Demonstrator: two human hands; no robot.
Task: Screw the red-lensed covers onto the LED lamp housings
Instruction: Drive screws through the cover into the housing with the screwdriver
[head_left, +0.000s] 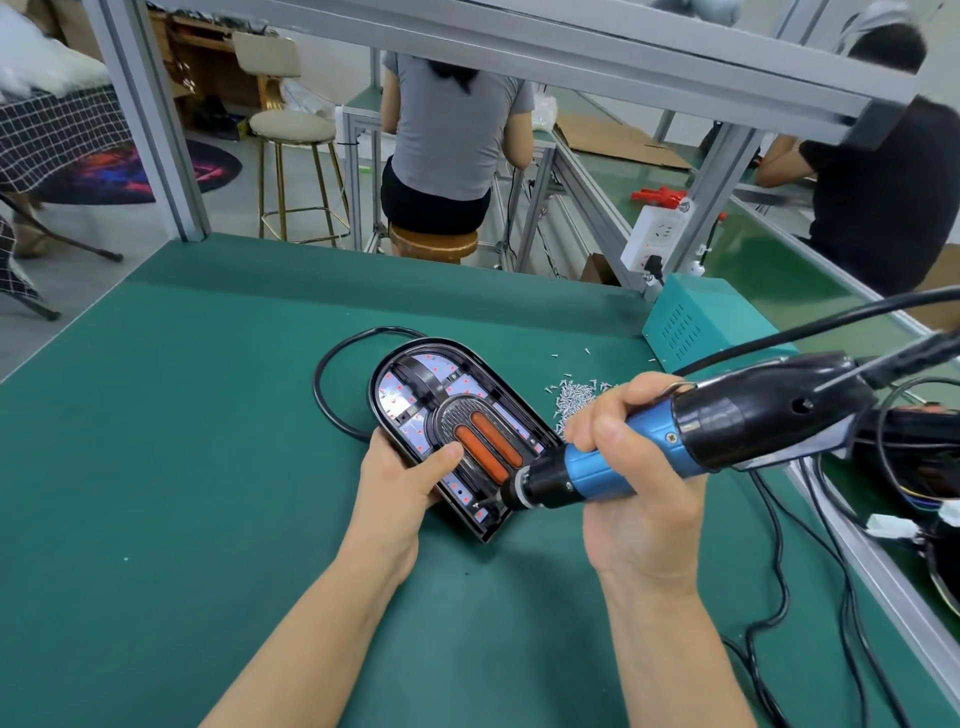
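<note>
A black arch-shaped LED lamp housing (415, 364) lies tilted on the green mat, with a white LED board inside and a cover with two red lenses (488, 447) set in its middle. My left hand (402, 483) grips the housing's near left edge, thumb on top. My right hand (639, 467) holds a blue and black electric screwdriver (727, 426); its bit touches a screw at the housing's near end (480, 503). A black cable (332, 384) loops from the housing to the left.
A pile of small silver screws (576, 397) lies just right of the housing. A teal power box (711, 327) stands at the back right. Black cords (779, 597) trail along the right edge. Two people sit at benches beyond the table.
</note>
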